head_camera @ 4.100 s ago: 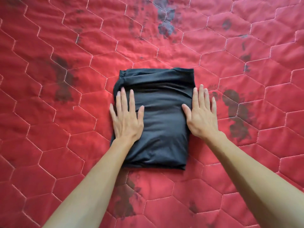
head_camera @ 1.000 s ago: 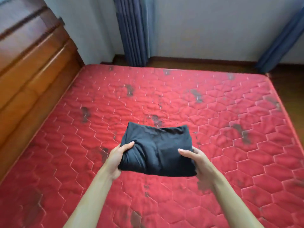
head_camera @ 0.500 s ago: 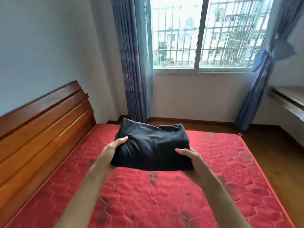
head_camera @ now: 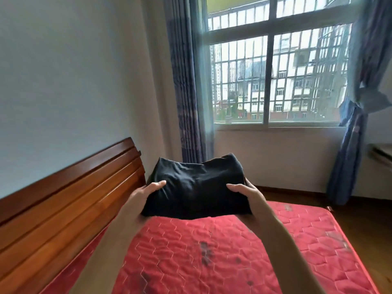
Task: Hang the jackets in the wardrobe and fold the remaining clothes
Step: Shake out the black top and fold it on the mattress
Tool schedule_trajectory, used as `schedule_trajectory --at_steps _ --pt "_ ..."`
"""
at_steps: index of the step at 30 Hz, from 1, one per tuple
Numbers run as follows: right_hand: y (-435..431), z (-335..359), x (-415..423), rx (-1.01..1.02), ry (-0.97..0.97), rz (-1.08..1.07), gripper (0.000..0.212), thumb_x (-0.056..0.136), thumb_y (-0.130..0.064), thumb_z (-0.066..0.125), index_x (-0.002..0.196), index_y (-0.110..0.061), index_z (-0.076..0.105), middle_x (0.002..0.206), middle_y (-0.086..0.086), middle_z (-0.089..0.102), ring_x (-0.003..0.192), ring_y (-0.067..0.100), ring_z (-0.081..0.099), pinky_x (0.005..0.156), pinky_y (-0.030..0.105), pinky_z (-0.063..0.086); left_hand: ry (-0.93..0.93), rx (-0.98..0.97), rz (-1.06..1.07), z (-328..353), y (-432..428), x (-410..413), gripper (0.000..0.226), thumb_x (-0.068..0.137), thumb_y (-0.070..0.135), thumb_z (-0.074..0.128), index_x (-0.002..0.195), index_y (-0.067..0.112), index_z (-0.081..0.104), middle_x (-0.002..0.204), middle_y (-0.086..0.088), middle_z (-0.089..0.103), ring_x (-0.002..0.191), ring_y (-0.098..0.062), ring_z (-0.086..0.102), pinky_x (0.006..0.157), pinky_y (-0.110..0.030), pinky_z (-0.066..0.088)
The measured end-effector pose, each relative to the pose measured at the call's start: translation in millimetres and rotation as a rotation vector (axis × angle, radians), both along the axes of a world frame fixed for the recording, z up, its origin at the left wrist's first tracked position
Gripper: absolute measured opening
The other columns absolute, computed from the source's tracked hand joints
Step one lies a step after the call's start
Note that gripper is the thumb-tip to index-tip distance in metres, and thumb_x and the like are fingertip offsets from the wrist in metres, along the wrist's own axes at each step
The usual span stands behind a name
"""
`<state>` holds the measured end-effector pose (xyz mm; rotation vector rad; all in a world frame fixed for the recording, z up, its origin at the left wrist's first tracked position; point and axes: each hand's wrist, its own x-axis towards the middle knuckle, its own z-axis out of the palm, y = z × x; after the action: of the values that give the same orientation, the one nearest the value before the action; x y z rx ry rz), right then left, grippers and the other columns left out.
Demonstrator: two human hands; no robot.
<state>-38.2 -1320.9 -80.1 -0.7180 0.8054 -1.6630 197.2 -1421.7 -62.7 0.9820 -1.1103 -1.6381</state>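
Note:
A folded black garment [head_camera: 197, 187] is held up in the air above the red quilted mattress [head_camera: 212, 257]. My left hand [head_camera: 146, 193] grips its left edge, thumb on top and fingers hidden underneath. My right hand [head_camera: 244, 192] grips the right edge the same way. The bundle stays folded in a compact rectangle, slightly sagging at the near edge. No jacket or wardrobe is in view.
A wooden headboard [head_camera: 63, 209] runs along the left side of the bed. Blue curtains [head_camera: 186, 81] frame a barred window [head_camera: 275, 71] ahead. Wooden floor [head_camera: 360, 219] lies to the right of the mattress, and a table edge [head_camera: 381, 153] shows at far right.
Both hands went from pressing the garment flat on the mattress to gripping its sides and lifting it. The view has tilted up from the bed to the window.

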Motion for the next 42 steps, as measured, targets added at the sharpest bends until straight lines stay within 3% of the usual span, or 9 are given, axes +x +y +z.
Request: schedule_trajectory --at_steps 4,7,16,19,26,32,37,40,42 --pt "2.5 11.4 29.7 -0.031 0.023 0.091 0.051 0.078 -0.001 0.063 0.126 -0.017 0.065 0.119 0.016 0.071 0.099 0.031 0.071 0.081 0.040 0.058 -0.010 -0.037 0.046 7.0 14.4 44.1 0.051 0.072 0.018 0.076 0.118 -0.003 0.067 0.112 -0.021 0.072 0.104 -0.037 0.071 0.093 -0.044 0.053" --pt "-6.0 14.8 66.4 -0.032 0.060 0.189 0.047 0.084 0.001 0.061 0.125 -0.021 0.066 0.117 0.014 0.072 0.100 0.030 0.072 0.077 0.038 0.059 -0.020 -0.034 0.126 10.5 31.8 91.6 0.043 0.074 0.017 0.076 0.112 -0.004 0.070 0.111 -0.023 0.072 0.103 -0.039 0.070 0.098 -0.048 0.051" --pt "-49.9 17.5 264.4 -0.002 0.177 0.512 0.045 0.085 -0.002 0.064 0.126 -0.022 0.065 0.116 0.010 0.073 0.101 0.027 0.072 0.074 0.034 0.059 -0.089 -0.053 0.523 16.9 89.9 289.3 0.020 0.083 0.016 0.070 0.092 0.001 0.079 0.101 -0.020 0.075 0.088 -0.031 0.075 0.077 -0.035 0.058" --pt "-56.1 17.6 350.8 -0.011 0.186 0.625 0.041 0.088 0.000 0.062 0.123 -0.021 0.066 0.109 0.009 0.076 0.091 0.023 0.075 0.067 0.030 0.060 -0.093 -0.041 0.646 15.1 115.1 368.7 0.025 0.084 0.015 0.069 0.105 0.002 0.074 0.106 -0.018 0.075 0.091 -0.029 0.074 0.083 -0.036 0.055" --pt "-49.1 7.1 563.8 0.007 0.204 0.891 0.041 0.088 0.001 0.061 0.124 -0.016 0.065 0.112 0.010 0.075 0.101 0.027 0.072 0.081 0.036 0.058 -0.116 -0.001 0.922 10.3 190.3 555.2 0.033 0.087 0.015 0.068 0.117 0.002 0.068 0.111 -0.013 0.075 0.105 -0.027 0.070 0.087 -0.038 0.055" --pt "-26.6 -1.0 721.1 0.007 0.258 1.155 0.042 0.087 0.001 0.062 0.124 -0.017 0.065 0.111 0.011 0.075 0.102 0.029 0.072 0.081 0.037 0.058 -0.075 0.031 1.185 -2.4 267.7 674.2 0.031 0.087 0.011 0.069 0.118 0.006 0.068 0.112 -0.012 0.075 0.103 -0.028 0.071 0.081 -0.036 0.055" --pt "-6.4 -13.6 823.5 -0.023 0.318 1.311 0.045 0.086 0.002 0.064 0.127 -0.017 0.062 0.110 0.007 0.075 0.100 0.027 0.072 0.079 0.036 0.060 -0.081 0.058 1.379 -14.3 318.6 733.8 0.034 0.086 0.010 0.071 0.120 0.010 0.068 0.111 -0.011 0.075 0.102 -0.028 0.072 0.085 -0.038 0.057" --pt "7.8 -18.9 884.0 -0.083 0.377 1.394 0.044 0.085 0.002 0.065 0.123 -0.021 0.063 0.109 0.004 0.075 0.099 0.024 0.071 0.087 0.038 0.060 -0.153 0.077 1.507 -22.5 337.6 760.9 0.033 0.085 0.008 0.072 0.118 0.012 0.069 0.112 -0.009 0.075 0.103 -0.026 0.072 0.096 -0.044 0.054" --pt "15.8 -22.2 922.9 -0.166 0.442 1.452 0.047 0.083 -0.003 0.068 0.125 -0.025 0.062 0.114 0.002 0.073 0.103 0.023 0.070 0.094 0.042 0.057 -0.235 0.096 1.608 -26.4 341.9 776.5 0.035 0.084 0.009 0.075 0.118 0.017 0.068 0.110 -0.006 0.076 0.099 -0.024 0.073 0.090 -0.043 0.057"
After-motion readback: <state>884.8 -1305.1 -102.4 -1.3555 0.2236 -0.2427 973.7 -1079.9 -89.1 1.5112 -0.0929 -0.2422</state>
